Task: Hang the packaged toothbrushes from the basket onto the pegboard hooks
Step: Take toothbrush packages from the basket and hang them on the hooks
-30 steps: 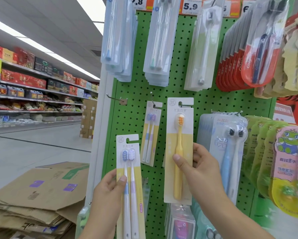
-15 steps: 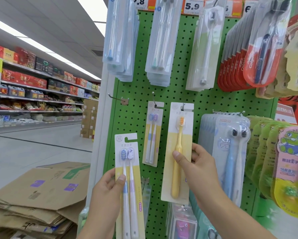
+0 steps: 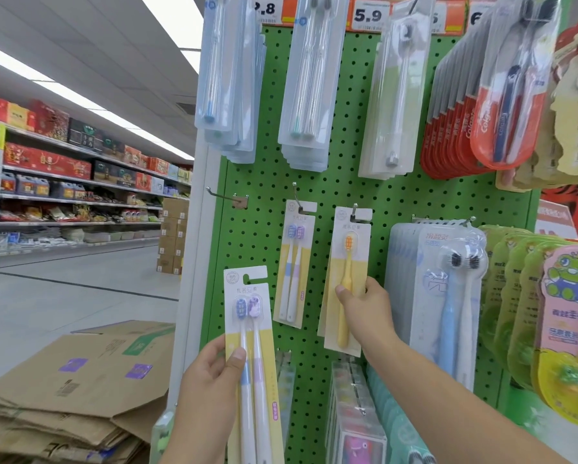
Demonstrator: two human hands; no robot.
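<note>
Seated yellow single-brush pack (image 3: 346, 279) onto hook (image 3: 355, 209) since half a second earlier, right hand (image 3: 364, 308) still pinching its edge; held two-brush pack (image 3: 251, 346) in left hand (image 3: 210, 373), thumb across front, awaiting hanging on pegboard (image 3: 257, 236).

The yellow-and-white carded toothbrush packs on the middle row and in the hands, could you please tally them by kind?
Twin packs with a blue and a pink brush: 2, one hanging on its hook, one held in the left hand.
Single packs with a yellow brush: 1, held at its hook by the right hand.
Total: 3
</note>
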